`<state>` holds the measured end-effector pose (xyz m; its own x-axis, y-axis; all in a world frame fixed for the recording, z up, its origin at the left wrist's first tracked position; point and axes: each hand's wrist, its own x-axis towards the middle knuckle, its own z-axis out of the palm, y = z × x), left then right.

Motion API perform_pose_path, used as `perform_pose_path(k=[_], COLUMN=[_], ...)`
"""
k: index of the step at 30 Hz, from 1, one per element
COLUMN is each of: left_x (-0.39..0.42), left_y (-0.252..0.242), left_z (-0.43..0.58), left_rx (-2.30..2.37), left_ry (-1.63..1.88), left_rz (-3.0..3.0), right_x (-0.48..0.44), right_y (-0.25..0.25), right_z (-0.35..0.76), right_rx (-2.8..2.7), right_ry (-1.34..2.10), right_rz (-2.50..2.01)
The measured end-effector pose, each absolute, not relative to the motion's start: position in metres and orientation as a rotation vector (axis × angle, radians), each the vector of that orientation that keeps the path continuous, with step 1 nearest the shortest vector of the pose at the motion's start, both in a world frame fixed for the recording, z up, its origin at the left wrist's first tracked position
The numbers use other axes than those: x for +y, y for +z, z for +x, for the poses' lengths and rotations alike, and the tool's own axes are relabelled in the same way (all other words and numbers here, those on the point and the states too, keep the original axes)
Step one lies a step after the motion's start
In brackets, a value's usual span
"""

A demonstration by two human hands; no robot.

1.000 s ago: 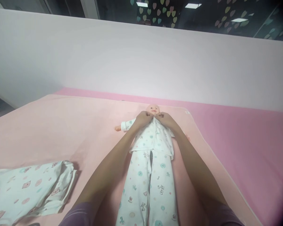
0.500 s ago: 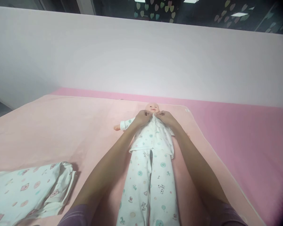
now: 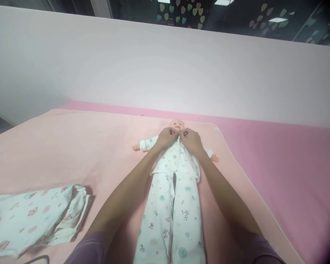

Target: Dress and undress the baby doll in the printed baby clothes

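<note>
A baby doll (image 3: pixel 177 124) lies on its back, head away from me, arms spread to the sides. It wears a white printed top (image 3: pixel 176 159) and matching printed trousers (image 3: pixel 167 216) with a slit at the crotch. Just below the doll's chin, my left hand (image 3: pixel 167 137) pinches one side of the top's collar. Opposite it, my right hand (image 3: pixel 191 140) pinches the other side, fingertips close to the left ones. The top's front edges meet down the middle; whether a fastener sits between my fingers is too small to see.
Folded printed cloth (image 3: pixel 30 216) lies at the lower left, with a thin dark loop (image 3: pixel 40 258) beside it. Under everything is a pale pink mat (image 3: pixel 71 146) on a brighter pink surface (image 3: pixel 277 165). A white wall (image 3: pixel 165 69) rises behind.
My right hand has curled its fingers more closely at the collar and the wrist has shifted slightly left, uncovering the doll's hand on the right. The left hand keeps its hold.
</note>
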<state>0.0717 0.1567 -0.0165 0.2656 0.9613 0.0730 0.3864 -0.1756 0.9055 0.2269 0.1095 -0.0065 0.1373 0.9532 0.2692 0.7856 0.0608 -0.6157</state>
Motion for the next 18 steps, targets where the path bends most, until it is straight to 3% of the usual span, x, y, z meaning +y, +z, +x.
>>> perform_pose_path(k=[5, 9, 13, 18], left_x=[0.138, 0.082, 0.015, -0.025], left_y=[-0.01, 0.0, -0.003, -0.018], left_z=[0.063, 0.036, 0.006, 0.008], left_rx=[1.258, 1.322, 1.199, 1.352], left_ry=[0.98, 1.066, 0.811, 0.638], left_rz=[1.775, 1.973, 2.225, 2.442], right_x=[0.065, 0.001, -0.058, -0.065], right_y=[-0.006, -0.007, -0.012, -0.028], right_z=[0.21, 0.223, 0.235, 0.227], right_rx=[-1.841, -1.909, -2.075, -2.068], right_ry=[0.057, 0.066, 0.206, 0.004], right_rz=[-1.652, -1.44, -1.374, -1.417])
